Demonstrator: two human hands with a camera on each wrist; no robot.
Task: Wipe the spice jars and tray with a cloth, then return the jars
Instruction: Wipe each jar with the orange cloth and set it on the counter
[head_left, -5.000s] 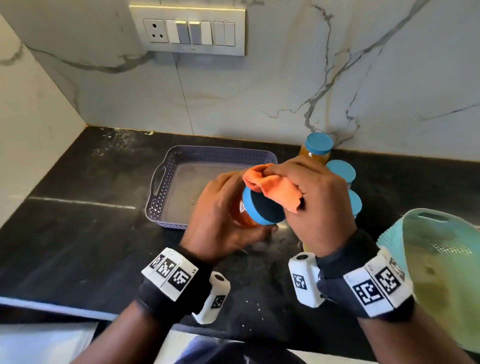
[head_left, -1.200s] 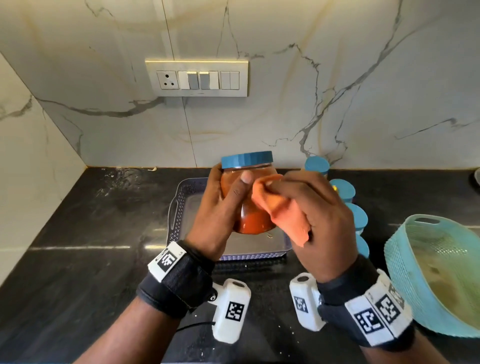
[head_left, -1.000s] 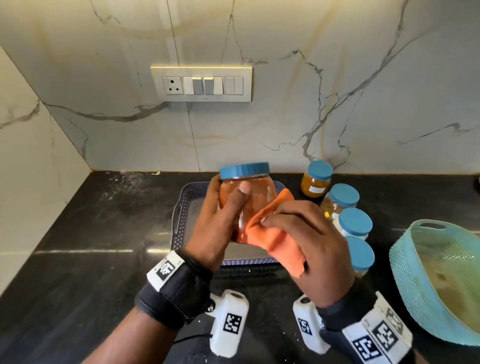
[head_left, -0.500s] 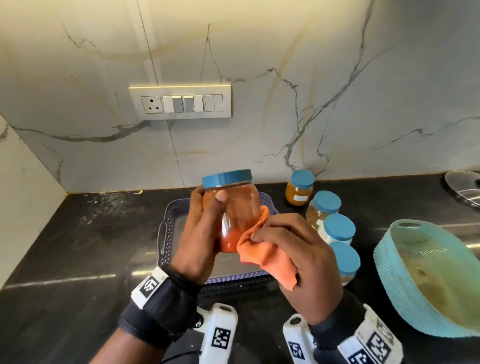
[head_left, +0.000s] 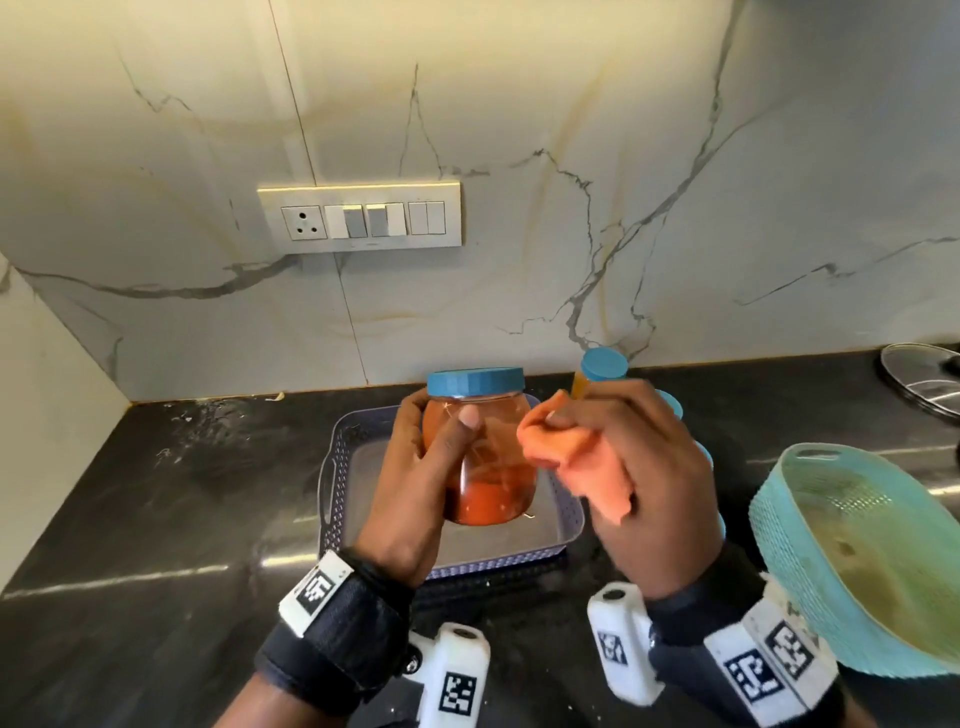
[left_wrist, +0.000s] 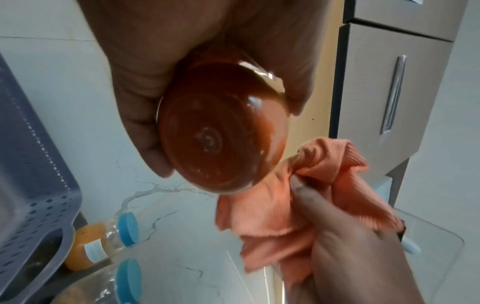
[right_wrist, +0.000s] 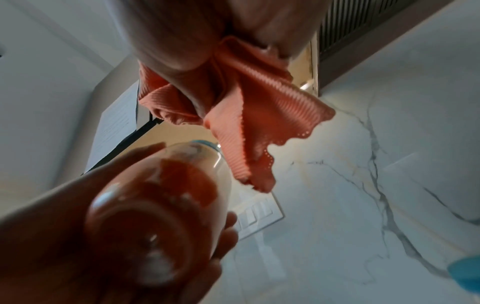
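My left hand (head_left: 415, 478) grips a clear jar of red spice (head_left: 485, 467) with a blue lid (head_left: 475, 382), upright in the air above the grey perforated tray (head_left: 337, 467). Its round base (left_wrist: 218, 131) fills the left wrist view. My right hand (head_left: 639, 467) holds a bunched orange cloth (head_left: 582, 462) just right of the jar; in the left wrist view the cloth (left_wrist: 293, 197) meets the jar's lower edge. Other blue-lidded jars (head_left: 602, 366) stand behind my right hand, mostly hidden. The right wrist view has the cloth (right_wrist: 249, 115) hanging over the jar (right_wrist: 166, 205).
A teal perforated basket (head_left: 852, 551) sits at the right on the black counter (head_left: 156, 493). A glass lid (head_left: 924, 379) lies at the far right by the marble wall. A switch panel (head_left: 358, 215) is on the wall. Two yellow-spice jars (left_wrist: 103, 240) stand beside the tray.
The jar has stayed upright in my left hand. My right hand has carried the cloth up from the jar's lower side to its upper right. The camera has tilted up.
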